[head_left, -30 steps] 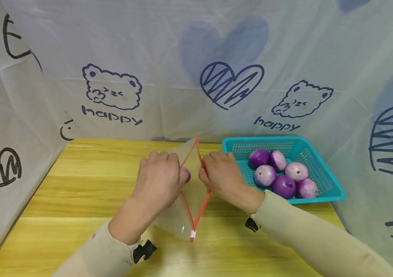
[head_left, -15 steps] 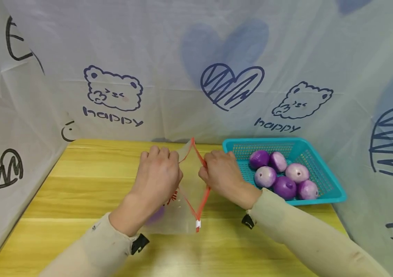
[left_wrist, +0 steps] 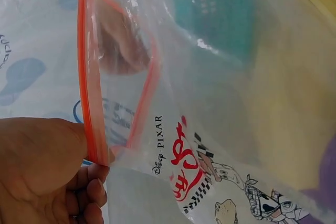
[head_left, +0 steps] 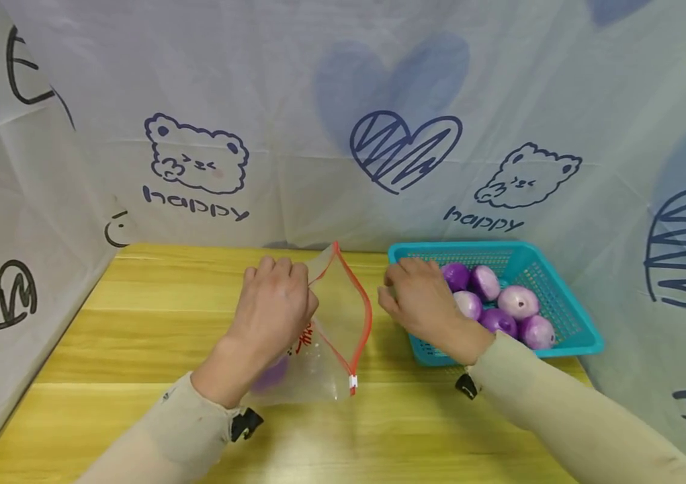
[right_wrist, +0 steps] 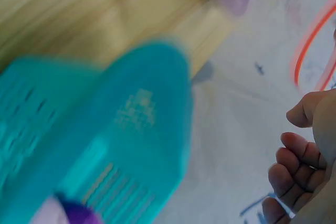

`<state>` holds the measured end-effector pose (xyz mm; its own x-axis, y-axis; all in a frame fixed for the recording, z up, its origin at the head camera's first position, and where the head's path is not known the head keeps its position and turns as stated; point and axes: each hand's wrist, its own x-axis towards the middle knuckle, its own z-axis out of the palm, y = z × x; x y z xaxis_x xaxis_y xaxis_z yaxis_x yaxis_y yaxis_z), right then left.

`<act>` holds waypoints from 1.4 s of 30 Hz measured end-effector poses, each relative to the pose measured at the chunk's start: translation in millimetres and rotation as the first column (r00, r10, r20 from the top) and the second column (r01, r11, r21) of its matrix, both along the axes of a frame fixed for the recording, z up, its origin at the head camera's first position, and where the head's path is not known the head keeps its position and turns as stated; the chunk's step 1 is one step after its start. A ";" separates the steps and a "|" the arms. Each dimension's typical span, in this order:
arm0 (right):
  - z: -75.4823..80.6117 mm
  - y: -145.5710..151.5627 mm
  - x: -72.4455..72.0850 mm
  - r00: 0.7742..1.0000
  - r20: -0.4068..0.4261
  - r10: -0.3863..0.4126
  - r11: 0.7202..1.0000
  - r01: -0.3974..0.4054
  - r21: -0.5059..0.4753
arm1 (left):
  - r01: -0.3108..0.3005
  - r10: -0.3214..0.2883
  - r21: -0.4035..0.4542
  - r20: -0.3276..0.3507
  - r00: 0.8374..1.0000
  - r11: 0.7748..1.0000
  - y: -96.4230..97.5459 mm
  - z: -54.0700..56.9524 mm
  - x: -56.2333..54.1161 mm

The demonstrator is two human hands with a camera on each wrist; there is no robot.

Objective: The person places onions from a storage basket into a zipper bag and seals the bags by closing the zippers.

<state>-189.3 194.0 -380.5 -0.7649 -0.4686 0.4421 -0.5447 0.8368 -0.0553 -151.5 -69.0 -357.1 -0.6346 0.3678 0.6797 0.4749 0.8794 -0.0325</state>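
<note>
My left hand [head_left: 273, 302] pinches the red zip edge of a clear slider bag [head_left: 324, 373], thumb against fingers in the left wrist view. The bag's mouth gapes toward the right, its white slider [head_left: 353, 382] at the near end. Through the film shows a blurred purple onion [head_left: 270, 375] lying inside. My right hand [head_left: 424, 296] is off the bag, in front of the teal basket's left side. Its fingers are loosely bent with the thumb apart, and the right wrist view shows nothing between them. Several purple and whitish onions [head_left: 518, 302] sit in the basket [head_left: 574, 302].
A yellow wood-grain table [head_left: 155, 316] lies under everything. White cloth [head_left: 294, 101] with blue drawings hangs at the back and both sides. The basket stands at the table's back right, close to the right-hand cloth.
My right hand has let go of the bag's edge and moved right to the basket. The onion has dropped from the bag's mouth to lower inside. My left hand keeps its hold.
</note>
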 end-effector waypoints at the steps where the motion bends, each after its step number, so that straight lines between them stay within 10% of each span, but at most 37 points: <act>1: 0.5 7.9 -1.6 1.000 -0.030 0.008 1.000 -0.007 0.016 | 0.004 -0.004 0.011 -0.002 1.000 1.000 0.2 0.2 -0.1; 12: -6.4 93.9 -19.6 0.971 -0.218 0.100 0.950 -0.028 0.310 | -0.021 0.006 0.081 0.187 0.982 0.996 -2.7 -2.3 -1.3; 26: -29.0 138.9 -23.5 0.997 -0.015 -0.071 0.851 0.068 0.521 | -0.023 -0.002 0.100 0.244 0.970 0.995 -1.7 -3.2 -0.5; 42: -56.8 153.4 -28.7 0.986 0.096 -0.138 0.811 0.057 0.583 | -0.015 -0.014 0.103 0.274 0.962 0.995 0.7 -6.5 1.9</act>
